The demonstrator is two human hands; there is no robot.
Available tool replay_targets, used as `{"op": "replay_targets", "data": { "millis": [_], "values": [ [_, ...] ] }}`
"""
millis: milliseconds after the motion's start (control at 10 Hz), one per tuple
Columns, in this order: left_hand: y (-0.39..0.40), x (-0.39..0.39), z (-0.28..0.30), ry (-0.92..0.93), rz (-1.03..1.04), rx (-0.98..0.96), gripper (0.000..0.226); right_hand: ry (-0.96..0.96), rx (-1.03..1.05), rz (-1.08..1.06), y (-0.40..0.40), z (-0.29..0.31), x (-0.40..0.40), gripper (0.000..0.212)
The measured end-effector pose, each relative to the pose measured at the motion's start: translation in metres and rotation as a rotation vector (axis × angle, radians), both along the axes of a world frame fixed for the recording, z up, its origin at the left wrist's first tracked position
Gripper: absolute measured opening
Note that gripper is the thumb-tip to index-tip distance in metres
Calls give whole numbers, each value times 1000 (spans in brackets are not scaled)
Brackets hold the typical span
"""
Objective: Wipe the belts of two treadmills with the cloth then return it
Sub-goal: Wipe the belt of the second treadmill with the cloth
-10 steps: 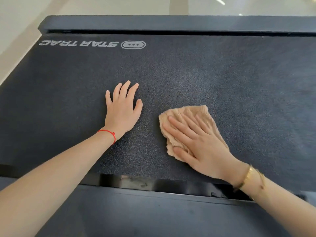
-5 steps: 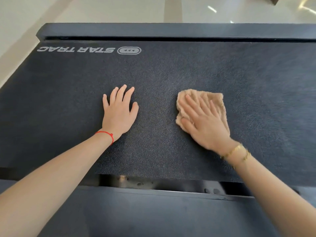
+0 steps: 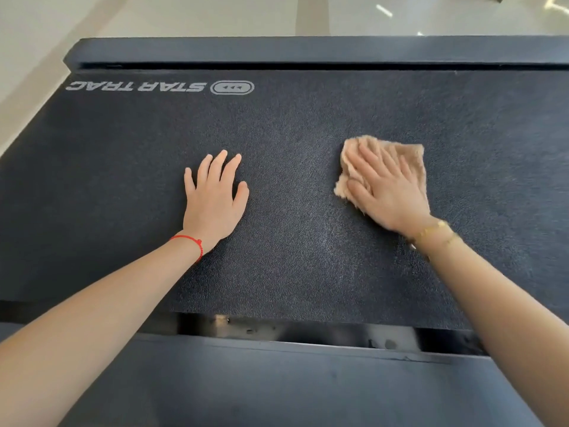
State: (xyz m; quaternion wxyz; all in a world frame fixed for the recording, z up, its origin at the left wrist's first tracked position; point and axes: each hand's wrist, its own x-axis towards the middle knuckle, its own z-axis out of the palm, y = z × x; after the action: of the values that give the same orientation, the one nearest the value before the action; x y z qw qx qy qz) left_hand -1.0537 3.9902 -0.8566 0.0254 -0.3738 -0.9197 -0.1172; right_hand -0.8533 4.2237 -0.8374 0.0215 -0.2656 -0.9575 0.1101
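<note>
Cloth (image 3: 409,155) sits flat on the dark treadmill belt (image 3: 308,241), right of centre, and the right hand (image 3: 388,192) is pressing down on it with fingers straight and spread, gripping nothing. A tan corner pokes out past the fingertips on the far side. Left hand (image 3: 214,201) lies palm-down on bare belt well apart from the cloth, fingers straight and slightly fanned, holding nothing; a red string bracelet (image 3: 191,243) circles that wrist, a gold bracelet (image 3: 434,231) the other. Wide bare belt stretches right of the cloth and beyond it toward the far end rail (image 3: 308,52). The white logo (image 3: 160,86) is printed near the far-left corner. Along the near edge, the belt ends at a dark gap (image 3: 308,329) before the near cover (image 3: 277,383).
</note>
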Motion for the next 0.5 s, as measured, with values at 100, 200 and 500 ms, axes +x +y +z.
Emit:
{"op": "replay_targets", "data": {
  "millis": [100,200,500],
  "values": [
    [0,0,0,3,1,2,54,-23,-17,-45,-3,-1,-41,58],
    [0,0,2,1,9,1,53,-14,-3,130,-42,-2,-48,58],
    [1,2,4,-10,15,-5,53,-33,39,557,-83,-2,27,60]
  ]
}}
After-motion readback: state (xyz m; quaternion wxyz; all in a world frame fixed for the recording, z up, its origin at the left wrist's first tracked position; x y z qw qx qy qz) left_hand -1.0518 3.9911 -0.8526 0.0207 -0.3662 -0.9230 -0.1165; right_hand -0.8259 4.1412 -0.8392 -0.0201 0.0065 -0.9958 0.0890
